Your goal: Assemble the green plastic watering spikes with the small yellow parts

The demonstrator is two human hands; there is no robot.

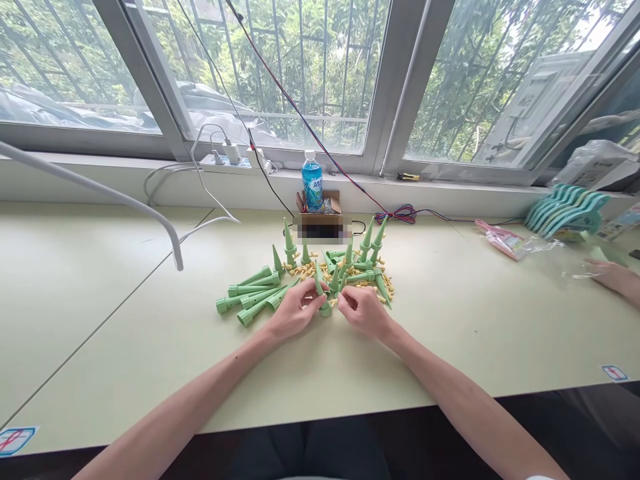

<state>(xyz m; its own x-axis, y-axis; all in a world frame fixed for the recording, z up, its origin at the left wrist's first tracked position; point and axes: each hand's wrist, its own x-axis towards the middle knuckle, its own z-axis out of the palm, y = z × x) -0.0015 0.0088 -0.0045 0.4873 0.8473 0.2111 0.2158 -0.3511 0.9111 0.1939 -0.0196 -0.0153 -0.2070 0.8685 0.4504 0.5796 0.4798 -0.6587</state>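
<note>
My left hand (300,307) is wrapped round a green plastic watering spike (325,311), which stands point-up with its wide collar near the table. Just to the right, my right hand (364,310) has its thumb and fingers pinched together; whatever is between them is hidden. Beyond both hands lies a heap of small yellow plastic pegs (303,272). Several more green spikes stand upright around the heap, such as the spike (367,243) at the back right. Left of my left hand, several green spikes (254,291) lie on their sides in a loose pile.
A blue bottle (313,183) stands in a small cardboard box (323,217) by the window. Cables and a power strip (227,160) run along the sill. At the right are turquoise hangers (567,212), a pink item in plastic (503,240) and another person's hand (613,275).
</note>
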